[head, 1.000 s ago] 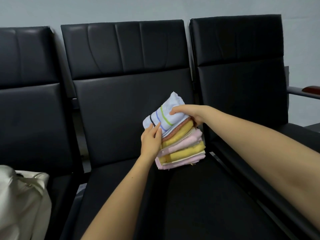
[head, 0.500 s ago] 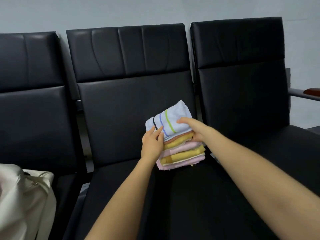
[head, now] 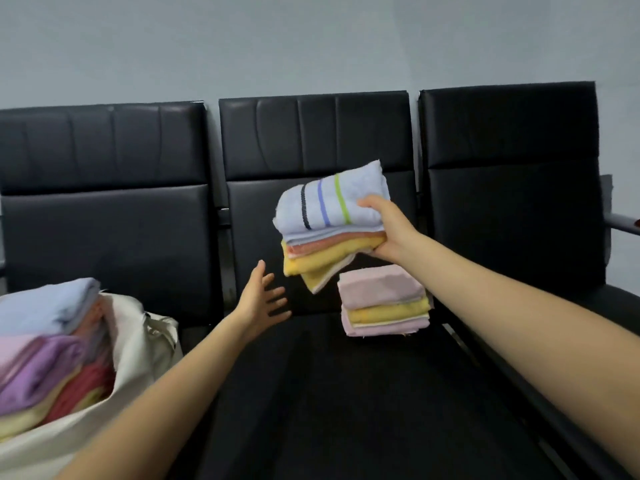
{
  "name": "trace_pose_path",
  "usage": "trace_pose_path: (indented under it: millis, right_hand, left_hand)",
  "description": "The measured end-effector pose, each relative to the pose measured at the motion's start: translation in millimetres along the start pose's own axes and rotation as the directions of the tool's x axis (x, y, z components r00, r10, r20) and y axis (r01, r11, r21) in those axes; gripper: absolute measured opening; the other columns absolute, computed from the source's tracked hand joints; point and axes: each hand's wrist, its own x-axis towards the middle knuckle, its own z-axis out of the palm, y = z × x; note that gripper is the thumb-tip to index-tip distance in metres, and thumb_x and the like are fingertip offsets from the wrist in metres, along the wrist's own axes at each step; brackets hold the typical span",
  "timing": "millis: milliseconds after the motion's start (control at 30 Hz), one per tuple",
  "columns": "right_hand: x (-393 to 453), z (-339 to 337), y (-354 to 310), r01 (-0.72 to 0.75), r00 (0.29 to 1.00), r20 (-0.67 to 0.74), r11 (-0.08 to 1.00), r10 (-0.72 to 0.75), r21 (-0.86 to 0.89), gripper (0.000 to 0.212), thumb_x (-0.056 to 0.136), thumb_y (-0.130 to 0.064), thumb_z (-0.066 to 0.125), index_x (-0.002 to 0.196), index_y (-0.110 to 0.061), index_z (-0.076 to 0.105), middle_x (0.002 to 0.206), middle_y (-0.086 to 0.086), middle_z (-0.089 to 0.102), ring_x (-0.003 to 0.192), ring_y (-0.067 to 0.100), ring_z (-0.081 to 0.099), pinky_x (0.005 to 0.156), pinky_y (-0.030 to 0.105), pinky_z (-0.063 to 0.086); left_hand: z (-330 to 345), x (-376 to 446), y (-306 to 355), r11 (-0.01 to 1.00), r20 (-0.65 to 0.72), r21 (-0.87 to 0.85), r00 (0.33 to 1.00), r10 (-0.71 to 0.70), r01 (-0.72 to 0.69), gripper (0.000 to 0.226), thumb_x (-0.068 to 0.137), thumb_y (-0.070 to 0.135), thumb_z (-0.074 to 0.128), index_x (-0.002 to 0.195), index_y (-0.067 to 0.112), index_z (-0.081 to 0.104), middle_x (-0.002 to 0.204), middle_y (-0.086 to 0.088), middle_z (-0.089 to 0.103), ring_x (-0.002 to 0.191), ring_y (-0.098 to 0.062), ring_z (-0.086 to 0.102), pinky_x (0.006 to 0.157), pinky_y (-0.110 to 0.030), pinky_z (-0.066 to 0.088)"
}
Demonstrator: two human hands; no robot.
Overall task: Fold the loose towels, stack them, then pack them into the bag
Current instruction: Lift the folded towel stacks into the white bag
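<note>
Now the right hand (head: 388,233) has lifted the top half of the soft folded towel pile (head: 329,230) off the black seat (head: 311,393), squeezing it tight so nothing slips, while the left hand (head: 259,303), fingers spread wide, waits underneath to help carry it toward the white cloth bag (head: 138,341) at the seat's left edge.

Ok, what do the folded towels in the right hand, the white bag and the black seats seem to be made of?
Folded towels in the right hand: soft woven cotton or terry, judging by the matte fuzzy surface and drooping edges. White bag: apparently canvas-like cloth; matte, creased, slumping. Black seats: leather or vinyl, probably; smooth, stitched panels with dull sheen.
</note>
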Motion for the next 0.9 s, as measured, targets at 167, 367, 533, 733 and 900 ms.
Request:
trace_pose_path:
  millis: [167,367,533,733,900]
  right_hand:
    - [-43.1,88.4,0.0,-0.126,0.983,0.146,0.985,0.108,0.12,0.02,0.083,-0.03,0.059,0.097,-0.016,0.062,0.079,0.011,0.065,0.072,0.025,0.062,0.067,0.03,0.048]
    - [-67.3,183.2,52.2,-0.295,0.932,0.271,0.939,0.241,0.177,0.026,0.082,-0.033,0.06,0.1,-0.014,0.064,0.08,0.012,0.068,0.071,0.027,0.064,0.064,0.03,0.052]
    - [-66.8,245.1,99.1,-0.344,0.913,0.3,0.918,0.277,0.199,0.035,0.083,-0.03,0.06,0.113,-0.013,0.062,0.092,0.014,0.068,0.081,0.028,0.065,0.066,0.032,0.052]
    - [-48.5,325.6,114.6,-0.382,0.882,0.391,0.884,0.262,0.27,0.029,0.085,-0.031,0.053,0.105,-0.011,0.063,0.077,0.01,0.066,0.063,0.023,0.062,0.05,0.024,0.048]
    - [-36.9,396.5,125.9,-0.33,0.876,0.417,0.931,0.24,0.157,0.06,0.074,-0.037,0.068,0.129,-0.014,0.058,0.119,0.016,0.067,0.093,0.03,0.067,0.075,0.038,0.058]
  left_hand:
    - [-42.3,-50.6,20.7,0.965,0.135,-0.234,0.987,-0.086,0.116,0.067,0.086,0.071,0.041,0.126,0.018,0.053,0.133,-0.02,0.054,0.123,-0.038,0.052,0.093,-0.049,0.047]
    - [-130.8,-99.0,68.8,0.854,-0.1,-0.5,0.989,0.11,-0.146,0.035,0.091,0.054,0.046,0.089,0.023,0.062,0.074,0.003,0.065,0.065,-0.015,0.064,0.052,-0.02,0.049]
    - [-227.6,-120.2,98.5,0.987,-0.27,-0.056,0.954,0.128,-0.148,0.071,0.095,0.066,0.025,0.116,0.011,0.064,0.101,-0.006,0.07,0.101,-0.024,0.061,0.074,-0.034,0.047]
    - [-288.9,-129.1,147.2,0.954,-0.301,0.019,0.908,0.291,-0.299,0.075,0.094,0.068,0.021,0.11,0.009,0.065,0.112,-0.013,0.068,0.099,-0.026,0.064,0.077,-0.038,0.049]
    - [-322.0,-124.8,198.0,0.897,-0.327,0.129,0.835,0.441,-0.423,0.073,0.085,0.074,0.04,0.125,0.016,0.06,0.12,-0.011,0.067,0.105,-0.024,0.067,0.088,-0.039,0.052]
